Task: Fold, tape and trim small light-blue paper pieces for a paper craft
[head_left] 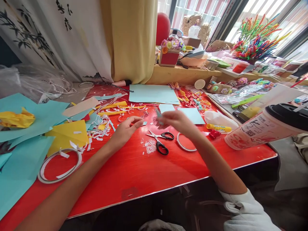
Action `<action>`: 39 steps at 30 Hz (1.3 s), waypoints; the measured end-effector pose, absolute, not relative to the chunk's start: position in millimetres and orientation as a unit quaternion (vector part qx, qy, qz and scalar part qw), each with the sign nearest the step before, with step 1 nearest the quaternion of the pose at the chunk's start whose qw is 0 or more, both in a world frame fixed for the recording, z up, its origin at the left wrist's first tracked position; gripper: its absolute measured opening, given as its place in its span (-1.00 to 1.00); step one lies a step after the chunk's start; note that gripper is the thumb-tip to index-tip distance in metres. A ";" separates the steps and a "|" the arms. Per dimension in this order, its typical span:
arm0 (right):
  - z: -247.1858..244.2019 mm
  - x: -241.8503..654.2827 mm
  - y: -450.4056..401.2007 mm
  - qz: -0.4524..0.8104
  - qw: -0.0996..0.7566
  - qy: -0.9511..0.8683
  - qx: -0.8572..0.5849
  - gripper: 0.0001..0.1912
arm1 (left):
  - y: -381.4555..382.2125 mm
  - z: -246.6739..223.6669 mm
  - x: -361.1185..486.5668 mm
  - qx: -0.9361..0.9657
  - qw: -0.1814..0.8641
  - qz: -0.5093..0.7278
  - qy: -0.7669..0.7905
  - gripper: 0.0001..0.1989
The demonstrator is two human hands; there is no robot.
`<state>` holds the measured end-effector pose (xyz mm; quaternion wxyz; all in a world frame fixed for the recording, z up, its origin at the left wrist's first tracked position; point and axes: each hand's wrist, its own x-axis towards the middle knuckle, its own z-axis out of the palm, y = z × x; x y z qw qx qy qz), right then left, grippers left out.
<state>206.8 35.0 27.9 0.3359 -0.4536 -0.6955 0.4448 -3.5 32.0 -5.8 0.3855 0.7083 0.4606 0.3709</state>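
Over the middle of the red table, my left hand (125, 132) has its fingers closed in a pinch. A small blue paper scrap (144, 123) shows right at its fingertips; it looks pinched there. Facing it, my right hand (177, 122) is closed on a light blue paper piece (158, 117), a little blurred by motion. Below and between the hands lie scissors (157, 137) with black handles, blades parted, touched by neither hand. A roll of tape (185, 143) lies under my right wrist. White paper bits (150, 146) are scattered beside the scissors.
Blue sheets (152, 93) lie at the back. Paper strips (103, 123), yellow paper (68, 136) and a larger tape roll (41, 170) are at left. A yellow glue stick (218, 128) and a tilted drink cup (255, 130) are at right. Craft supplies crowd the windowsill (187, 74).
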 end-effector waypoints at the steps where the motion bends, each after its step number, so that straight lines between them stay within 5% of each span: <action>1: 38.3 218.9 33.9 0.410 0.378 -0.690 -0.462 -0.76 | 32.6 -5.3 -3.9 0.722 0.362 0.359 0.467 -0.68; 3: 55.0 245.8 28.6 0.355 0.432 -0.681 -0.473 -0.75 | 34.0 -6.7 -2.4 0.767 0.305 0.322 0.464 -0.69; 8: 48.3 304.3 3.0 0.315 0.413 -0.657 -0.546 -0.72 | 31.0 -19.9 26.2 0.891 0.182 0.215 0.356 -0.76; 12: 9.7 321.2 -23.0 0.339 0.433 -0.622 -0.557 -0.40 | 25.3 -24.9 66.3 0.935 0.097 0.169 0.295 -0.71; 18: -20.6 308.1 -54.0 0.246 0.383 -0.707 -0.542 -0.73 | 37.9 -31.6 107.3 0.961 0.040 0.162 0.219 -0.82; 21: -28.1 299.9 -55.1 0.138 0.327 -0.756 -0.550 -0.63 | 46.3 -39.6 114.0 0.960 0.071 0.177 0.204 -0.88; 25: -39.8 291.8 -49.9 0.039 0.259 -0.787 -0.559 -0.82 | 46.1 -40.4 114.2 0.949 0.129 0.206 0.202 -0.89; 35: -24.5 261.0 -42.3 0.081 0.482 -0.691 -0.533 -0.86 | 30.0 -9.1 103.4 0.819 0.373 0.325 0.291 -0.82; 39: -25.5 253.7 -39.8 0.073 0.521 -0.660 -0.536 -0.88 | 30.5 -8.8 103.2 0.783 0.383 0.368 0.326 -0.79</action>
